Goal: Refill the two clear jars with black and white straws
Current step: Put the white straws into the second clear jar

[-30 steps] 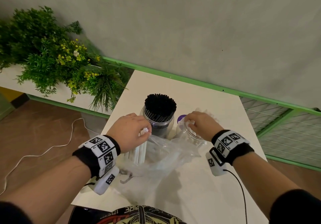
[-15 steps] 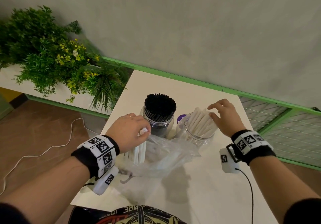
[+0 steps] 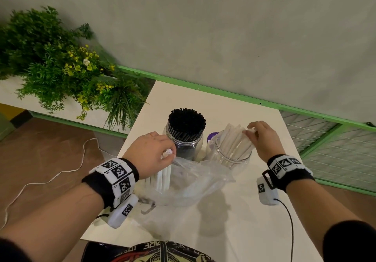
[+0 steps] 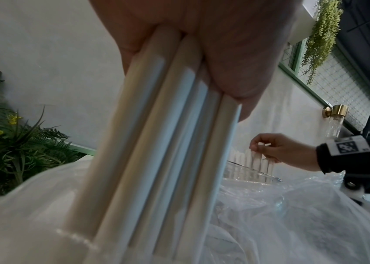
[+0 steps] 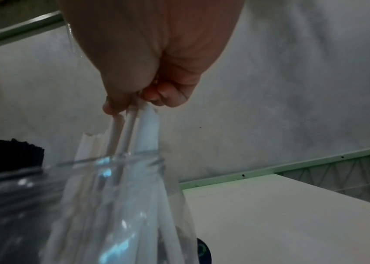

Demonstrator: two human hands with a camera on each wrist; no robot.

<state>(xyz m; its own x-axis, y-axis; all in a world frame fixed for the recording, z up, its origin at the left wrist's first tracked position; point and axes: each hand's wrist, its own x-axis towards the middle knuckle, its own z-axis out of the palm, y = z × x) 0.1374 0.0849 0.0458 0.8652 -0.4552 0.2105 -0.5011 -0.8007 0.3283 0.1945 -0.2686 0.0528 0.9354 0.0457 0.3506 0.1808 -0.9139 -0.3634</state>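
White straws are being loaded: the right hand point(image 3: 262, 137) pinches, it seems, straw tips in the right jar point(image 3: 234, 158), while beside the jar the left hand point(image 3: 150, 154) grips a white bundle point(image 4: 156, 142) to insert next.

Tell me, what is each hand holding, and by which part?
Left hand grips a bundle of white paper straws near their top ends. Right hand pinches the top ends of white straws in the clear jar.

No readable text; only coded square markers on wristbands point(image 3: 119, 177).
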